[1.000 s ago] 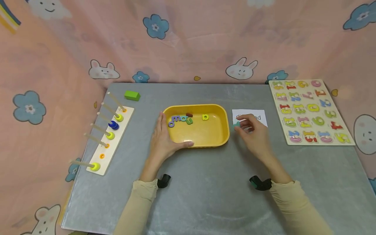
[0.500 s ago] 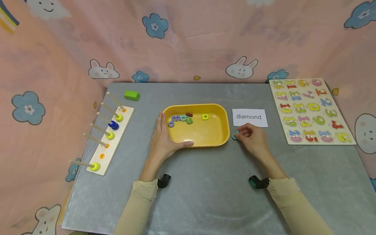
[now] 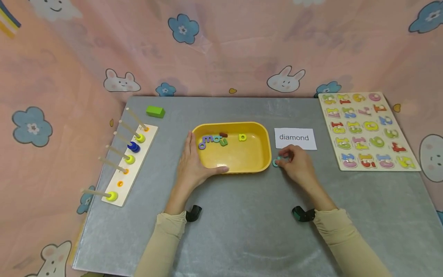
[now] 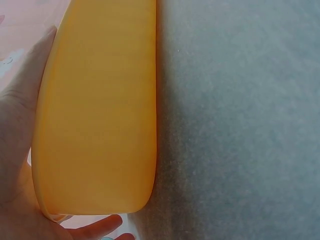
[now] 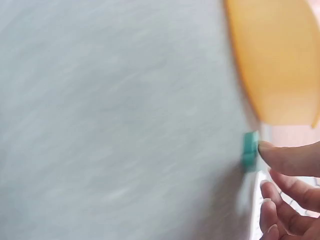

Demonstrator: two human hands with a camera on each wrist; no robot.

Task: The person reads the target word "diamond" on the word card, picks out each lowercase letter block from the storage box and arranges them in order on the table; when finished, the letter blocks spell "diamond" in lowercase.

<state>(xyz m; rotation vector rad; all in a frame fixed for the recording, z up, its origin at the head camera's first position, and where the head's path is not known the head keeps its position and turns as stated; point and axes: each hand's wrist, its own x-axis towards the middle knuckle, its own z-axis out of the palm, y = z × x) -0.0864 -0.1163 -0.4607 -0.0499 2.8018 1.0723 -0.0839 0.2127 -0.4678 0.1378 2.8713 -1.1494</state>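
A yellow tray (image 3: 235, 161) stands mid-table, with several small letters in its back part, among them a purple m (image 3: 207, 139) and a yellow-green letter (image 3: 242, 137). My left hand (image 3: 194, 165) lies against the tray's left side, fingers straight, thumb on the front rim; the left wrist view shows it along the tray wall (image 4: 100, 110). Right of the tray, my right hand (image 3: 299, 165) pinches a teal letter (image 3: 275, 162) low at the table surface. In the right wrist view the thumb (image 5: 290, 159) touches the teal letter (image 5: 249, 151), other fingers curled below.
Behind my right hand lies a white card (image 3: 295, 138) reading "diamond". A number board (image 3: 368, 134) lies at the back right. On the left are a peg board (image 3: 133, 161) with upright pegs and rings, and a green block (image 3: 155, 112). A patterned curtain surrounds the table.
My right hand has come forward off the card with the teal letter, uncovering the printed word. Lately its thumb and index have parted slightly. My left hand and the tray stay put.
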